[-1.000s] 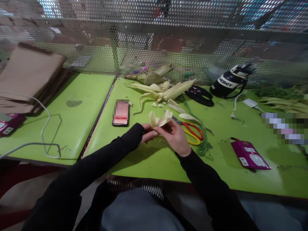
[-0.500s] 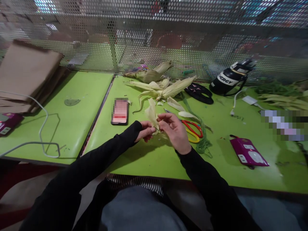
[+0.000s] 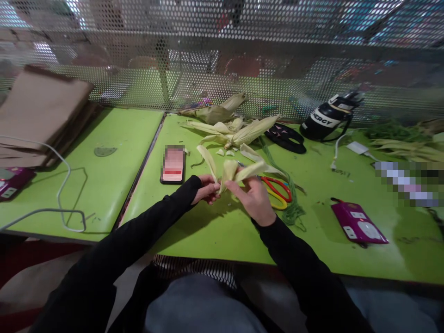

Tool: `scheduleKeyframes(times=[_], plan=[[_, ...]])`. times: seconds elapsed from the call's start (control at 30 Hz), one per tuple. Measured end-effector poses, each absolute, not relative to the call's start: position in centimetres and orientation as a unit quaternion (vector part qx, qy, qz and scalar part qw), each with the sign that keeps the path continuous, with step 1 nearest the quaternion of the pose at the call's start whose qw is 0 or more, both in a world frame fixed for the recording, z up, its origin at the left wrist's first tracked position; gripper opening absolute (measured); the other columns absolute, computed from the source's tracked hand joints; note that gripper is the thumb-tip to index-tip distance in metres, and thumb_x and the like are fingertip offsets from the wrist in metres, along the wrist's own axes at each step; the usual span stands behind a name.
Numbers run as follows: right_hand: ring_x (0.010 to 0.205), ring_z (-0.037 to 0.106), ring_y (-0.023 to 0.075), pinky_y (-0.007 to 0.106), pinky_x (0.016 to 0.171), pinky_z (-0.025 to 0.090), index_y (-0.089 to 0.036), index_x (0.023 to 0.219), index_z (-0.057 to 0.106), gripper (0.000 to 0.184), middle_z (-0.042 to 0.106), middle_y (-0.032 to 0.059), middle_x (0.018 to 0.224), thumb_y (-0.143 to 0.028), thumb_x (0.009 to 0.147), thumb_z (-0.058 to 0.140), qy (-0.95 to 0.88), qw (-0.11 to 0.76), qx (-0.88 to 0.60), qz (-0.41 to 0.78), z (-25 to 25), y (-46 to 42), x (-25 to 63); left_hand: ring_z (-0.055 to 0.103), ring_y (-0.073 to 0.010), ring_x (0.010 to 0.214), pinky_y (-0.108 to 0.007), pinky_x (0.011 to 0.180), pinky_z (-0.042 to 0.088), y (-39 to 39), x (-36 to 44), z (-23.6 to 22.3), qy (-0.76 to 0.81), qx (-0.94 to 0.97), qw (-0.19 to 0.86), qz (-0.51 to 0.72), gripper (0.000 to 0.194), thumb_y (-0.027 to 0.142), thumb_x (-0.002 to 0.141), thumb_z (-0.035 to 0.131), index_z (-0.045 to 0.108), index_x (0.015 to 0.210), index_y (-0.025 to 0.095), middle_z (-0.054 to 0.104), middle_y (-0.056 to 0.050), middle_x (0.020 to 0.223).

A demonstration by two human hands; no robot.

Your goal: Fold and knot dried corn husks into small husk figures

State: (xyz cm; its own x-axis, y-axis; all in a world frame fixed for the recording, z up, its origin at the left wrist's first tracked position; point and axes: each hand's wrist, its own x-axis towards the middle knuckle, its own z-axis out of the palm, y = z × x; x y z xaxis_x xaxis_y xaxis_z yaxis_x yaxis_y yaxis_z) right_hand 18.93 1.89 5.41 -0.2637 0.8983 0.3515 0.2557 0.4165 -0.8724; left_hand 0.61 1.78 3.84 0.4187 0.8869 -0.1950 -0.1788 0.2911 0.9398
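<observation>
Pale corn husk pieces [image 3: 228,175] rise between my two hands, spreading out like petals above the green table. My left hand [image 3: 208,188] pinches them at the base from the left. On the other side my right hand [image 3: 255,198] has its thumb and fingers closed on the husk, one strip crossing over the fingers. Just right of that hand lie scissors [image 3: 277,190] with red and yellow handles, partly hidden by it. A bundle of green string [image 3: 294,203] lies beside them. Behind the hands is a pile of corn husks [image 3: 255,132] with small cut scraps in front.
A phone [image 3: 173,164] lies left of my hands. At the back stand a perforated metal screen [image 3: 208,60] and a tilted black bottle [image 3: 324,118]. A purple power strip [image 3: 359,222] sits at right, brown paper bags [image 3: 41,111] and a cable [image 3: 59,185] at left.
The husk in my hands now fans out into several separate strips, where it was one upright bunch. My right hand has shifted slightly down; the left stays nearly in place.
</observation>
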Motion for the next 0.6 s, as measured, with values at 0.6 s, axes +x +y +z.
scheduleKeyframes(times=[0.6], plan=[[0.072,0.064,0.0188,0.031,0.066,0.051,-0.017,0.093,0.067,0.028,0.071,0.0044,0.083,-0.044,0.087,0.064,-0.720,0.363,-0.447,0.388,5.7,1.3,18.3,0.058,-0.0077,0.056,-0.022,0.058,0.051,1.8,0.1,3.8,0.375,0.554,0.622,0.407,0.041,0.039,0.067,0.081,0.060,0.088,0.011,0.060,0.002,0.065]])
